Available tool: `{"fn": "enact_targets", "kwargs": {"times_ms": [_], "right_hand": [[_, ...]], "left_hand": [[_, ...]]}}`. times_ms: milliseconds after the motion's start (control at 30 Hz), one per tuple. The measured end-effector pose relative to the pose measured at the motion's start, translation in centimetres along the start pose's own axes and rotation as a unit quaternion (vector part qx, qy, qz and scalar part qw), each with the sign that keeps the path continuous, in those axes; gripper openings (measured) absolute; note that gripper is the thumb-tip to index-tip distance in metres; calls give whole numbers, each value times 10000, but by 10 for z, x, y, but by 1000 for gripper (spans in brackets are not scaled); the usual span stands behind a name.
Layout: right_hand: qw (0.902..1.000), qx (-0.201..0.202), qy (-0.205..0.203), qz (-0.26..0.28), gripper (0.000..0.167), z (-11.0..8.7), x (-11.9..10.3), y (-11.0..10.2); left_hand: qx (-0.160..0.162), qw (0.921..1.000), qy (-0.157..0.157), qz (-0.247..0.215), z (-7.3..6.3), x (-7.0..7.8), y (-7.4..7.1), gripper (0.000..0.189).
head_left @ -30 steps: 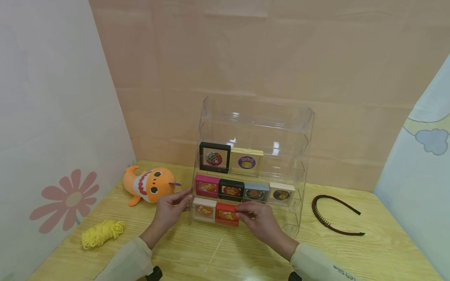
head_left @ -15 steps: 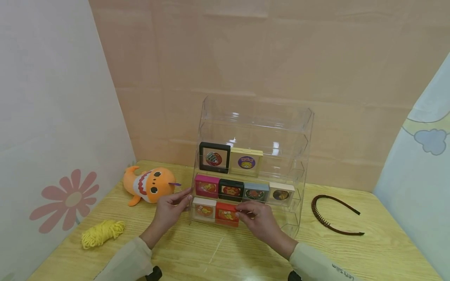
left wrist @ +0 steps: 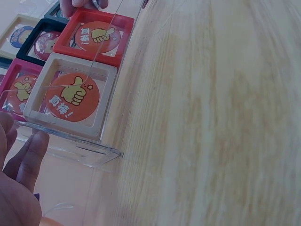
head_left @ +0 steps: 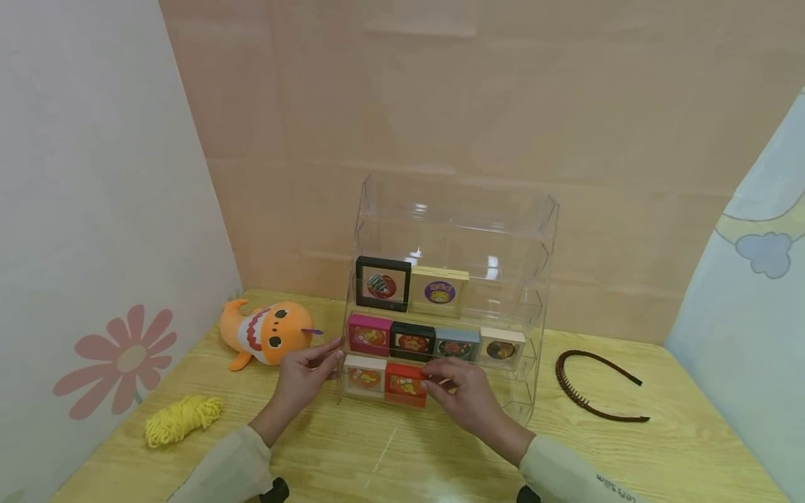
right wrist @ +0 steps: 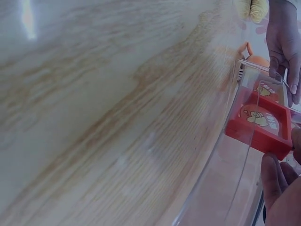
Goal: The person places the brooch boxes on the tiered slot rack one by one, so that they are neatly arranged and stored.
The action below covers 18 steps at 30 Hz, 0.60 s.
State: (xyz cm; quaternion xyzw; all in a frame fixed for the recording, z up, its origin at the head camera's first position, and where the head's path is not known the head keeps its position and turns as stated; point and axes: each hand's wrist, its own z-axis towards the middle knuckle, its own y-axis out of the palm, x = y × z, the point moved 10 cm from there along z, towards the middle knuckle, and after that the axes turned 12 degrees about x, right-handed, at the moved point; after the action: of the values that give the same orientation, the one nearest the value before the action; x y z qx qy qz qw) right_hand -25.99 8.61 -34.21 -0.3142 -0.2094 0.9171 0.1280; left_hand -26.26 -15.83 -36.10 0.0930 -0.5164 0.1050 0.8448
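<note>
A clear tiered display stand (head_left: 465, 227) stands on the table with small framed boxes on its lower tiers. My right hand (head_left: 464, 395) pinches the upper right corner of a red framed box (head_left: 405, 391), which sits in the bottom tier. Beside it on the left is a white framed box (left wrist: 73, 94); both show a thumbs-up badge. At the stand's left edge, my left hand (head_left: 298, 381) holds the clear side panel between thumb and fingers. The right wrist view shows the right fingertips (right wrist: 269, 165) against the red box's side.
Above are pink (head_left: 370, 337), dark (head_left: 412, 342), blue-grey (head_left: 457, 346) and cream boxes (head_left: 501, 349), then black (head_left: 383, 283) and yellow ones (head_left: 439, 292). An orange shark plush (head_left: 283, 332) and yellow yarn (head_left: 182, 419) lie left, a brown headband (head_left: 569, 388) right.
The head view has shifted very slightly. Both hands keep their places on the stand and the red box, with no other visible change.
</note>
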Motion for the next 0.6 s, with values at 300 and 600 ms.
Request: {"fn": "enact_targets", "kwargs": {"times_ms": [300, 600], "right_hand": [[9969, -102, -635, -459, 14, -6, -17, -11], [9871, -647, -800, -1225, 26, -17, -28, -38]], "left_hand": [[-49, 9993, -200, 318, 4, -20, -1, 26], [-679, 9791, 808, 1738, 7, -3, -10, 33]]}}
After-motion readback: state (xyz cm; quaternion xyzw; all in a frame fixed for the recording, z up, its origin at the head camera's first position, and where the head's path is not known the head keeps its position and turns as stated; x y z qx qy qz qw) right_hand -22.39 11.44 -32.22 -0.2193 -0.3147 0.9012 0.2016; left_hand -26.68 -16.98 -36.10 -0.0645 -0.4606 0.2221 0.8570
